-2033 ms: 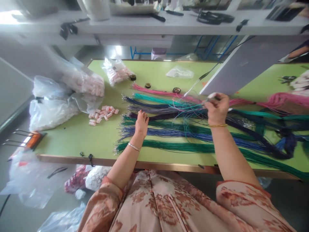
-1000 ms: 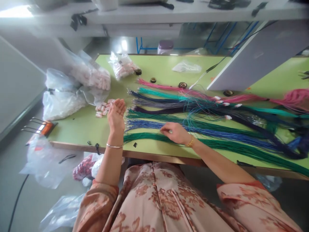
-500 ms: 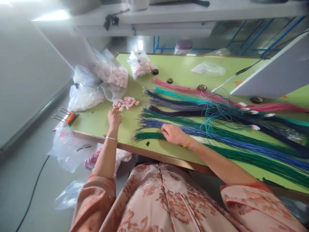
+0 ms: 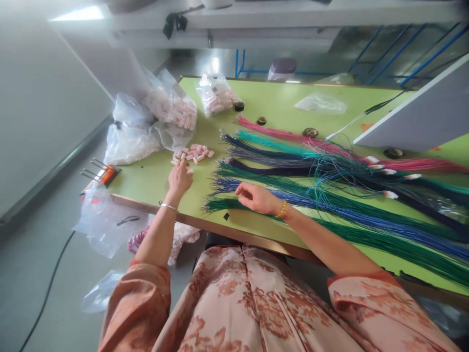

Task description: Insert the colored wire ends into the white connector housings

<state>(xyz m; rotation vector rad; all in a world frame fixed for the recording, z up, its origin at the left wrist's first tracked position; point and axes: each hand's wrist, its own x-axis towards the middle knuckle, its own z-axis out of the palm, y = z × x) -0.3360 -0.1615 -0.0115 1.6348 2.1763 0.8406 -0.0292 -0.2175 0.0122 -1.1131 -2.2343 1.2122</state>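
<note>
My left hand (image 4: pixel 180 177) is at the near edge of a pile of small white-and-pink connectors (image 4: pixel 198 152), its fingers pinched on what looks like one connector (image 4: pixel 182 155). Over the blue wires (image 4: pixel 293 196) and the near green wires (image 4: pixel 222 204), my right hand (image 4: pixel 256 198) hovers with its fingers curled together; whatever it may hold is too small to make out. Bundles of pink wires (image 4: pixel 271 131), teal wires (image 4: pixel 264 141) and dark wires (image 4: pixel 256 168) stretch to the right across the green table (image 4: pixel 146 183).
Plastic bags of connectors (image 4: pixel 216 98) and a white bag (image 4: pixel 128 144) stand at the back left. Black tape rolls (image 4: pixel 262 120) lie behind the wires. An orange pronged holder (image 4: pixel 106 176) is at the left edge, and a grey panel (image 4: pixel 421 115) stands at the right.
My left hand has drawn slightly right and toward me from the pile, fingers closed at a connector. My right hand has shifted a little left over the wires. The view has moved slightly.
</note>
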